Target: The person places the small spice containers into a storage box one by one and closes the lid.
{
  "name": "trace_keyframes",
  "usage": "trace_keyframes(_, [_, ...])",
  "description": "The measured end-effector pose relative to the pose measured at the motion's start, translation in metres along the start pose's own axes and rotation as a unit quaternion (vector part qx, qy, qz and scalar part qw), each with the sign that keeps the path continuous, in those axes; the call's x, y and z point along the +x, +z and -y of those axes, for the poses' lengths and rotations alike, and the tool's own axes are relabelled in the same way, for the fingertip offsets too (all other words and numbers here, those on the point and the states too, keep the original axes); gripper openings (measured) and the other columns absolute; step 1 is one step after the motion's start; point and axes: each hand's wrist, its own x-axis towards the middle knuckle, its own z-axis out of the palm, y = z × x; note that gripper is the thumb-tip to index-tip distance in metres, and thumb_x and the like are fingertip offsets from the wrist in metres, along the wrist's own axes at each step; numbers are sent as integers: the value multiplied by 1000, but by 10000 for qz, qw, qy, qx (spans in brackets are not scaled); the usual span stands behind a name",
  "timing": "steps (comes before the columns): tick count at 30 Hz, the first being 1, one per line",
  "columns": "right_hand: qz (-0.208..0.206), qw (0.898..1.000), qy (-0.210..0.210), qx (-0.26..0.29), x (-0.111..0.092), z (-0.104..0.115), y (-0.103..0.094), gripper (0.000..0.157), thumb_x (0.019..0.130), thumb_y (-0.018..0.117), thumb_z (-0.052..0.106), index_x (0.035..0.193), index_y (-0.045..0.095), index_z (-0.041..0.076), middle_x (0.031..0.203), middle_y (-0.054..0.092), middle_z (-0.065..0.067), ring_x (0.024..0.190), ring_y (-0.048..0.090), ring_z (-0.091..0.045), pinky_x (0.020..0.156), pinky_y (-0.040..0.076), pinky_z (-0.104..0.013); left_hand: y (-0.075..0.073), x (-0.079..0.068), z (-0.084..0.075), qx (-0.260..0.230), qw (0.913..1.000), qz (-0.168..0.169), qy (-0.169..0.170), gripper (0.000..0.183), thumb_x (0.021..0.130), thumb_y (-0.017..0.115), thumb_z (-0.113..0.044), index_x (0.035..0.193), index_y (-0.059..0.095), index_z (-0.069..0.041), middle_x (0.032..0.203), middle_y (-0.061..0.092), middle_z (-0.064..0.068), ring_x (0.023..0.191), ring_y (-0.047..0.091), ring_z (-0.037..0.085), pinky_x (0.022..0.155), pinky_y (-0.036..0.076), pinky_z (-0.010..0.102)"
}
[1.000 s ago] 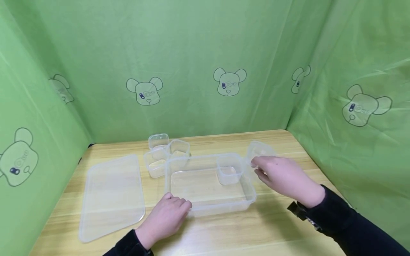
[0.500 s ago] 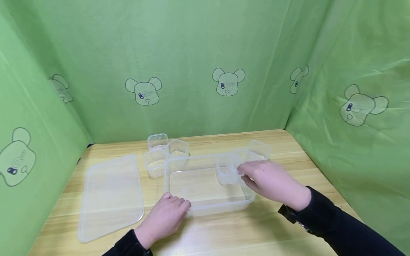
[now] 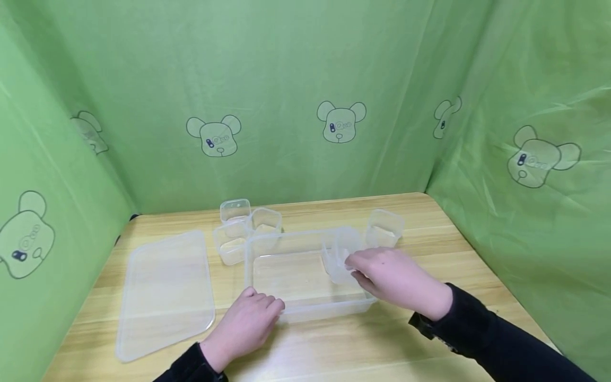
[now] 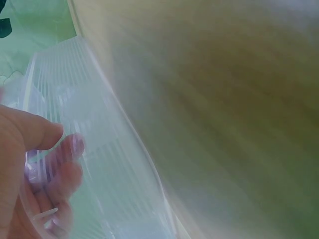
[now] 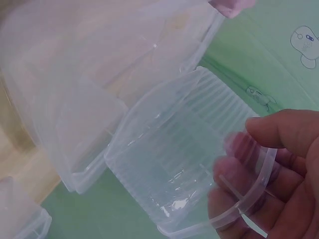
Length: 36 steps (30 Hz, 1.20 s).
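Observation:
A large clear plastic container (image 3: pixel 286 276) stands in the middle of the table. My left hand (image 3: pixel 248 321) grips its near-left rim, thumb on one side of the wall and fingers on the other. My right hand (image 3: pixel 389 276) pinches the rim of a small clear container (image 5: pixel 164 154), held tilted over the right end of the large one. Another small container (image 3: pixel 328 260) is inside the large one at its far right, partly hidden behind the held one. The clear overlap makes it hard to tell whether these two touch.
Several small containers (image 3: pixel 232 241) are grouped behind the large one's left corner. One more small container (image 3: pixel 384 228) stands behind my right hand. A flat clear lid (image 3: pixel 167 297) lies on the left of the wooden table (image 3: pixel 334 353). Green curtains (image 3: pixel 286 63) surround the table.
My right hand has moved left with the small container, from beyond the large container's right side to over its right end, tilting it. My left hand has stayed on the rim.

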Motion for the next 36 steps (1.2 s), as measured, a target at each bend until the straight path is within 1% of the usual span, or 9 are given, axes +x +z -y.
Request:
trace_keyframes(5, [51, 9999, -96, 80, -1, 1, 7, 19, 82, 72, 2, 88, 59, 15, 71, 48, 13, 62, 45, -4, 60, 47, -29, 0, 1, 0, 14, 10000, 9, 5, 8, 93, 66, -21, 98, 60, -19, 79, 63, -10, 69, 59, 10, 69, 37, 27])
trace_keyframes(9, [26, 9999, -135, 103, -2, 2, 13, 22, 81, 72, 1, 84, 56, 16, 69, 44, 14, 60, 42, -3, 56, 44, -26, -1, 1, 0, 15, 10000, 13, 4, 9, 93, 66, -22, 98, 60, -19, 78, 62, -10, 69, 59, 9, 69, 37, 27])
trace_keyframes(12, [53, 9998, -163, 82, -3, 2, 18, 24, 80, 74, 2, 83, 55, 16, 69, 44, 14, 60, 43, -3, 55, 43, -25, -1, 1, 0, 1, 10000, 16, 7, 9, 93, 66, -22, 98, 60, -19, 78, 62, -10, 68, 58, 9, 69, 37, 27])
trace_keyframes(16, [132, 9997, -179, 46, -5, 3, 21, 23, 81, 74, 3, 83, 56, 16, 69, 44, 13, 61, 44, -4, 56, 44, -26, -2, 2, 0, 2, 10000, 10, 12, 9, 92, 66, -22, 98, 59, -19, 77, 61, -10, 68, 58, 10, 69, 37, 27])
trace_keyframes(20, [247, 9995, -176, 0, -6, 4, 24, 22, 81, 75, 3, 84, 57, 16, 69, 46, 12, 61, 45, -5, 56, 45, -27, -2, 2, 0, -4, 10000, 6, 7, 9, 92, 67, -22, 97, 59, -19, 76, 60, -11, 67, 57, 10, 69, 36, 27])
trace_keyframes(26, [411, 9989, -209, 68, -7, 5, 28, 20, 78, 77, 4, 88, 62, 14, 70, 50, 11, 62, 48, -5, 56, 46, -27, 0, 1, 0, -29, 10000, 63, -18, 9, 93, 66, -22, 98, 59, -19, 77, 60, -11, 68, 57, 9, 70, 36, 27])
trace_keyframes(32, [582, 9980, -257, 71, -7, 4, 33, 24, 77, 78, 4, 83, 57, 17, 68, 46, 13, 59, 45, -4, 55, 45, -27, 1, 0, 1, -28, 10000, 53, -5, 8, 94, 65, -22, 98, 59, -19, 78, 61, -11, 69, 58, 9, 70, 36, 27])
trace_keyframes(36, [652, 9976, -233, 65, -8, 3, 36, 26, 77, 78, 4, 81, 56, 18, 68, 45, 13, 59, 45, -4, 54, 44, -27, 0, 0, 0, -25, 10000, 63, -8, 8, 93, 65, -22, 98, 59, -19, 78, 61, -10, 69, 58, 10, 70, 36, 27])
